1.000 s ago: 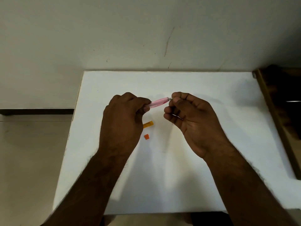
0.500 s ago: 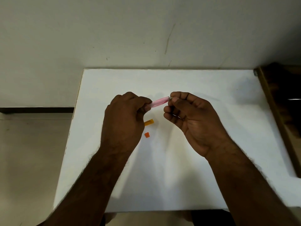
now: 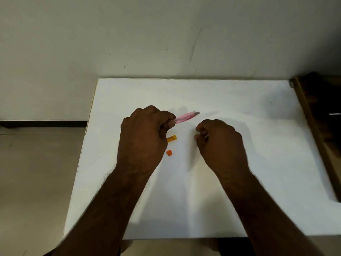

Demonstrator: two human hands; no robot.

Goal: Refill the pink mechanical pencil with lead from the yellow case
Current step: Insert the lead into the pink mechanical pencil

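My left hand point(image 3: 144, 137) is closed around the lower part of the pink mechanical pencil point(image 3: 185, 117), which it holds above the white table point(image 3: 249, 108). The pencil points up and to the right, and its grey end point(image 3: 197, 113) is bare. My right hand point(image 3: 219, 143) hovers just right of the pencil and apart from it, fingers curled with the tips pinched together. Anything between the fingertips is too small to make out. The yellow lead case point(image 3: 172, 138) lies on the table, partly hidden under my left hand. A small orange cap point(image 3: 169, 152) lies just below it.
A dark wooden piece of furniture point(image 3: 317, 117) runs along the table's right edge. A pale wall point(image 3: 166, 43) stands behind the table, and beige floor point(image 3: 36, 172) lies to the left.
My right hand has left the pencil's end and dropped down and to the right. The grey end now shows. My left hand still holds the pencil.
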